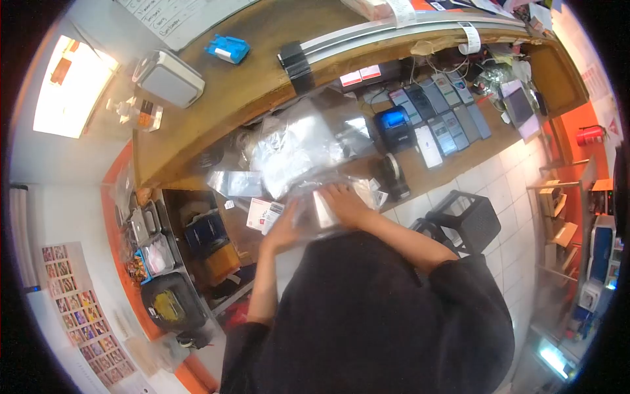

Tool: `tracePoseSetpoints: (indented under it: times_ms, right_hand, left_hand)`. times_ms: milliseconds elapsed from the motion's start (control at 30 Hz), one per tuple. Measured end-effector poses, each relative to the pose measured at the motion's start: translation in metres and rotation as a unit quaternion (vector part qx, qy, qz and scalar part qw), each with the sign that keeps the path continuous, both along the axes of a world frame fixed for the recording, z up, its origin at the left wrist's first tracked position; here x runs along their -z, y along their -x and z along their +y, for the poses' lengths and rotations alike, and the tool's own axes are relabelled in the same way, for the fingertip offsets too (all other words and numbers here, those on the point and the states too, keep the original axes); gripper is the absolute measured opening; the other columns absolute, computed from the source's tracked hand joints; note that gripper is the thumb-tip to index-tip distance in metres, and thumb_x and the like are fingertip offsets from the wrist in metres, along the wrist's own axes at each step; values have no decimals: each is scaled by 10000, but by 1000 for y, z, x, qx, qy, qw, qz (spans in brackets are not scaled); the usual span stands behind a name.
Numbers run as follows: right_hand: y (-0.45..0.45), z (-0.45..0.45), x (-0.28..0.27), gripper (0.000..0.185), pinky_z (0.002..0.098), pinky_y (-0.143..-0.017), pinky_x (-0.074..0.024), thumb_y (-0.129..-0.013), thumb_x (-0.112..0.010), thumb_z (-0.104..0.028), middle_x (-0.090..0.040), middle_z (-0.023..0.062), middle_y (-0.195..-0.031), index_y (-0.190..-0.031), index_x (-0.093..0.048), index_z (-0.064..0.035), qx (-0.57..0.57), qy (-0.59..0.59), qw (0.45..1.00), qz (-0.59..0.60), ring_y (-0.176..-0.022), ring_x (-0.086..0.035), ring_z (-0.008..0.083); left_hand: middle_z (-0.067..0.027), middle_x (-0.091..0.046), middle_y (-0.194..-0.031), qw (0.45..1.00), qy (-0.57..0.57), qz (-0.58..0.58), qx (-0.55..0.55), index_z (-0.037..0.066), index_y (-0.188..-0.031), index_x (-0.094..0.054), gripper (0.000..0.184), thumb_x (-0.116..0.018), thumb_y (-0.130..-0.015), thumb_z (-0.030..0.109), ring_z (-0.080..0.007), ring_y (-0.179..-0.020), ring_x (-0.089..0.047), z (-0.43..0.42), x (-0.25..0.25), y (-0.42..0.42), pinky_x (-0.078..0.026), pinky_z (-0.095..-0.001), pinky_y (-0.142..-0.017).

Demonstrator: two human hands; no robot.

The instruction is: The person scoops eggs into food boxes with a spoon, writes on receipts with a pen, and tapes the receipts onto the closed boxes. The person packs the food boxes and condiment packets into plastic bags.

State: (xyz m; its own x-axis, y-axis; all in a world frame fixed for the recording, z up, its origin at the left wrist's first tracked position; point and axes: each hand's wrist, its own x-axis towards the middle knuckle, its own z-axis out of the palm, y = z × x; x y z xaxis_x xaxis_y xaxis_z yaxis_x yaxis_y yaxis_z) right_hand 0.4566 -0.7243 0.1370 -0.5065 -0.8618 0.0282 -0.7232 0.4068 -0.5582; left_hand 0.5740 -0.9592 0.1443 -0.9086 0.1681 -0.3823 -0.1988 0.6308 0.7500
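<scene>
A small white box-like item (pixel 323 211) lies at the near edge of the counter with clear plastic about it. My right hand (pixel 348 205) rests on its right side, fingers stretched out over the plastic. To the left, my left hand (pixel 283 226) is at the edge of the same plastic; its fingers are smeared by motion. White printed cards (pixel 258 214) lie just beside my left hand. A heap of clear plastic bags (pixel 292 148) covers the counter beyond both hands.
Several phones (pixel 448 133) lie in rows at the right, beside a black label printer (pixel 394 128). A roll of tape (pixel 394 172) stands nearer. A raised wooden shelf (pixel 243 85) runs along the back. A black stool (pixel 466 220) is on the floor at right.
</scene>
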Motion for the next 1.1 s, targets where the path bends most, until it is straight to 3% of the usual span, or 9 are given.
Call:
tracePoseSetpoints:
  times_ms: [133, 233, 367, 467, 733, 867, 967, 1033, 1100]
  right_hand:
    - [-30, -22, 19, 863, 533, -1035, -370, -724, -735, -146, -469, 237, -1339, -1471, -320, -20, 17, -101, 992, 77, -1228, -464, 418]
    - [-42, -62, 53, 466, 500, -991, -400, -890, -511, -121, -560, 179, -1247, -1347, -488, -34, 75, -46, 978, 189, -1168, -547, 339]
    - [-26, -70, 44, 473, 440, -1001, -422, -916, -479, -113, -565, 176, -1272, -1380, -463, -23, 12, -171, 983, -69, -1174, -559, 317]
    - [-37, -69, 65, 463, 430, -969, -461, -924, -453, -91, -607, 168, -1222, -1380, -466, -13, 8, -61, 979, 196, -1116, -602, 313]
    - [-27, -84, 96, 571, 448, -980, -456, -868, -600, -143, -604, 166, -1261, -1417, -454, -85, 1, -68, 998, -15, -1156, -593, 305]
    - [-4, -62, 0, 498, 385, -975, -471, -885, -646, -218, -630, 170, -1240, -1341, -544, -48, -4, -227, 963, -144, -1111, -620, 300]
    - [41, -85, -72, 550, 390, -1023, -456, -867, -655, -124, -541, 206, -1357, -1378, -481, -19, -178, -555, 802, -132, -1266, -535, 297]
    - [78, -104, -96, 438, 362, -964, -497, -888, -665, -152, -610, 175, -1265, -1285, -558, -3, -304, -240, 845, -368, -1153, -608, 243]
    - [96, -145, -91, 356, 370, -853, -531, -870, -661, -179, -714, 115, -984, -1182, -631, -11, -111, -64, 833, -537, -896, -671, 205]
  left_hand:
    - [-230, -143, -1609, 1000, 13, -14, -18, 29, -1559, -77, 1066, -718, -708, 80, -321, -1498, -145, 22, -10, 7, -140, -361, -1215]
    - [-240, -150, -1603, 999, 6, 25, -48, 5, -1551, -74, 990, -643, -741, 37, -327, -1496, -153, 4, -48, 5, -151, -356, -1211]
    - [-245, -150, -1599, 991, 40, 61, -112, -11, -1543, -111, 884, -493, -750, -84, -339, -1491, -160, -16, -82, -3, -162, -358, -1209]
    - [-249, -159, -1596, 988, 50, 66, -127, -10, -1542, -126, 867, -461, -749, -108, -338, -1493, -151, -17, -62, -7, -164, -360, -1208]
    - [-276, -218, -1569, 987, 16, 45, -154, -31, -1535, -122, 831, -483, -788, -61, -359, -1481, -189, -40, -81, -29, -173, -367, -1205]
    - [-281, -235, -1560, 984, 9, 6, -179, -11, -1533, -174, 815, -516, -793, -24, -363, -1472, -216, -41, -84, -30, -209, -380, -1195]
    - [-288, -282, -1537, 988, 32, 8, -149, -12, -1527, -187, 818, -521, -781, -23, -384, -1451, -261, -46, -81, -33, -214, -400, -1197]
    - [-286, -292, -1533, 986, -6, 18, -163, -6, -1528, -191, 816, -522, -782, -22, -387, -1449, -264, -44, -88, -28, -216, -402, -1195]
    - [-287, -319, -1518, 986, -36, 39, -158, 12, -1529, -208, 807, -525, -788, -20, -399, -1434, -290, -47, -78, -29, -234, -412, -1187]
